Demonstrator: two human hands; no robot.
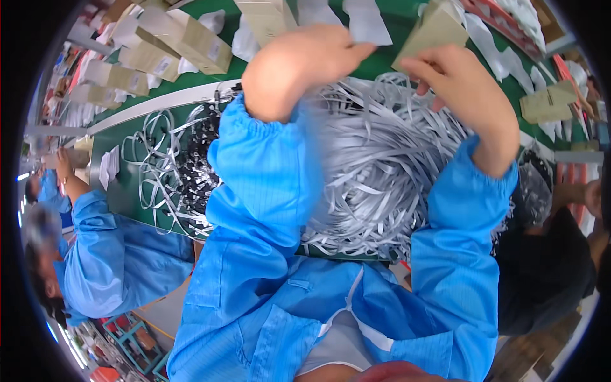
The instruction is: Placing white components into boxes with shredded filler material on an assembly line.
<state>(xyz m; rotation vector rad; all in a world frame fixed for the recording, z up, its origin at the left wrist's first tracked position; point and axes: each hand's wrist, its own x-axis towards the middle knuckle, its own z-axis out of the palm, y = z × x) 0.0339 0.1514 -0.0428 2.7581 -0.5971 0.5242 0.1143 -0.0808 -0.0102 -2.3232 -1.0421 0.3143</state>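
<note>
Both my hands are raised over the far side of a large heap of flat grey-white straps or cables [382,165]. My left hand [305,60] is slightly blurred, bent to the right with a finger stretched out; nothing shows in it. It passes in front of an upright beige carton [267,19]. My right hand [452,76] has loosely curled fingers spread apart, with nothing visible between them. Close behind its fingertips stands another beige carton [433,32]. Black connector ends [200,146] bunch at the heap's left side, partly hidden by my left sleeve.
A green conveyor [382,60] carries several cartons [191,41] and white bags [245,41] beyond a pale rail [159,99]. A co-worker in blue [121,254] sits at the left, and a person in black [541,274] is close at the right. White papers [109,167] lie on the left tabletop.
</note>
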